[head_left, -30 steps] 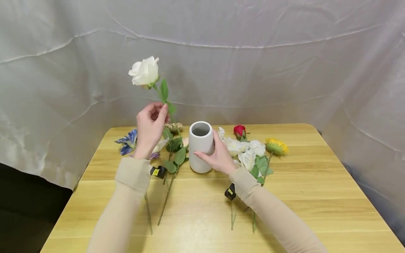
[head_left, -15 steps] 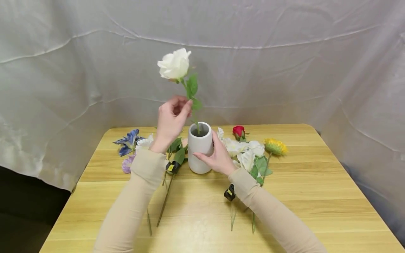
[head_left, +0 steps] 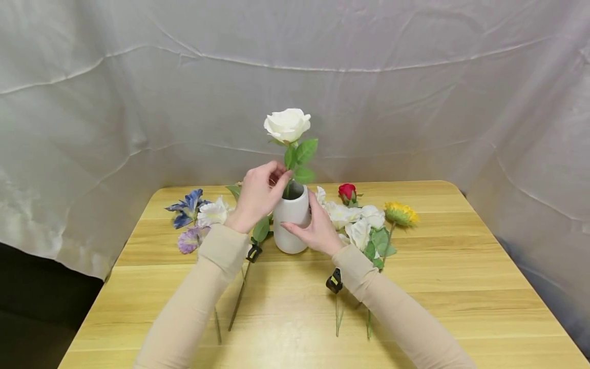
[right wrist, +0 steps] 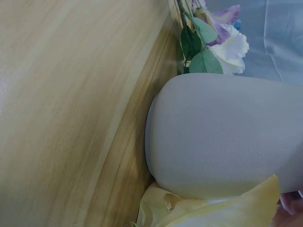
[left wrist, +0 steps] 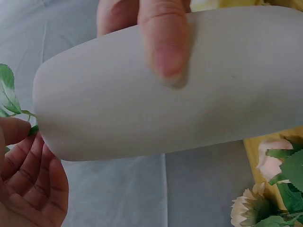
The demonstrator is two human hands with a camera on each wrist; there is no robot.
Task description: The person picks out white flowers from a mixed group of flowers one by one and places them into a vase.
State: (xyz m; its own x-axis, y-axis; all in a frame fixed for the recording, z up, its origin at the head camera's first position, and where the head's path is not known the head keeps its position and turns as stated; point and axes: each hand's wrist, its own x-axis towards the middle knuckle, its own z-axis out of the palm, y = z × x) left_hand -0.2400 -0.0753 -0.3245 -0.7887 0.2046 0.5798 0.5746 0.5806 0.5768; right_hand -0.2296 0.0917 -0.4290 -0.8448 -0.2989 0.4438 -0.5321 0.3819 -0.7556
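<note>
Desk: far edge runs just in front of the grey cloth; both side edges lie well apart from the vase. Vase stands upright toward the far edge, central between two groups of flowers. On the left, a blue flower lies near the desk's far corner, a purple flower nearer the person. On the right, white blooms lie just beside the vase, leaving little side room there; a yellow flower and a red rose lie farther out. Room above the vase is taken by the upright white rose, its stem inside the mouth.

Left hand: grip closed to a pinch on the rose stem, just above the rim; whether its fingers touch the rim cannot be told. Right hand: grip spread around the vase, thumb against its near wall
</note>
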